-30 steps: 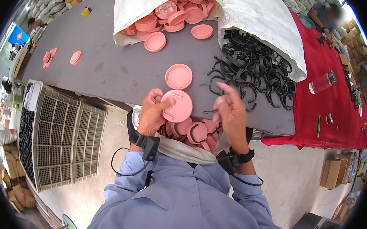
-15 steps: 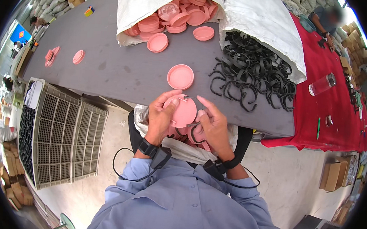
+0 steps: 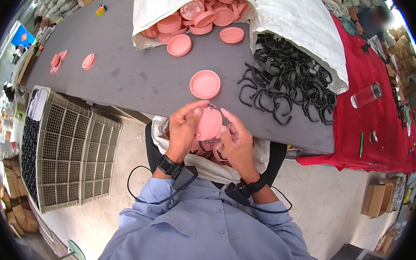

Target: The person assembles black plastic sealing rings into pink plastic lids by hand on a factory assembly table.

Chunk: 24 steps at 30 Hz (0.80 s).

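My left hand (image 3: 183, 132) grips a round pink plastic cap (image 3: 208, 126) by its left side, thumb on the flat face. On its other side, my right hand (image 3: 238, 145) pinches a black curved clip (image 3: 224, 117) against the cap's right edge. Whether the clip's ends are seated on the cap I cannot tell. Below both hands, a white sack (image 3: 160, 133) holds pink caps with black clips on them. Just beyond my fingers, one more pink cap (image 3: 205, 84) lies hollow side up on the grey table (image 3: 139, 78).
A white sack (image 3: 151, 7) spills pink caps at the table's back. Right of it, another sack (image 3: 298, 21) spills black clips (image 3: 287, 82). A plastic crate (image 3: 68, 155) stands at left. A clear bottle (image 3: 366, 95) lies on red cloth (image 3: 346, 133), where a co-worker (image 3: 367, 20) sits.
My right thumb and fingers have moved left, closer in against the cap. The cap has tilted slightly and shifted a little to the right.
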{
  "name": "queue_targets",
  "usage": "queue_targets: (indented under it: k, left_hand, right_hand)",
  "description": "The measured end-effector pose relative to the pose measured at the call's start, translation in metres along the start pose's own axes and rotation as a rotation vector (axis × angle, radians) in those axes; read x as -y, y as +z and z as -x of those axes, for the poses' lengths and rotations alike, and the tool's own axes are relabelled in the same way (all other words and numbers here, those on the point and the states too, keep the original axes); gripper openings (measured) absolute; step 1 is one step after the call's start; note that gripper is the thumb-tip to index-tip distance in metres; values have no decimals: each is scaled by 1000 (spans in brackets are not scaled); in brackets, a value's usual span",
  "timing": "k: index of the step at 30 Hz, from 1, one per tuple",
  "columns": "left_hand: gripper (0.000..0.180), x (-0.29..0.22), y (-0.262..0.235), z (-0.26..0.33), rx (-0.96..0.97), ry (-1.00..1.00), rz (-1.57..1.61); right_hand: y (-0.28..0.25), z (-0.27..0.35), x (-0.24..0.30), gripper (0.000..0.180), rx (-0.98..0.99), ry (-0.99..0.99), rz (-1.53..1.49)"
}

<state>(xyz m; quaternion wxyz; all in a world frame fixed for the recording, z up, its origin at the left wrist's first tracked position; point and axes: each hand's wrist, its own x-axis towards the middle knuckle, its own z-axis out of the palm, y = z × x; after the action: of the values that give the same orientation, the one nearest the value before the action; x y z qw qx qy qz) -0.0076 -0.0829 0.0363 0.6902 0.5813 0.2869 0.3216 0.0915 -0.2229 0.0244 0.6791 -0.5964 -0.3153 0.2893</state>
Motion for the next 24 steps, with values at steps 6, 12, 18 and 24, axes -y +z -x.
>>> queue_targets:
  k: [6, 12, 18, 24]
  left_hand:
    - [23, 3, -13, -3, 20, -61, -3]
    - [23, 8, -16, -7, 69, -72, -76]
    - [23, 15, -19, -6, 90, -51, -76]
    - [24, 1, -17, -8, 47, -95, -50]
  right_hand:
    - [9, 3, -3, 46, 9, 95, -27]
    - [11, 7, -6, 44, -29, 124, -76]
    - [4, 2, -17, 42, 6, 28, 69]
    - [6, -3, -2, 35, -59, -496, 682]
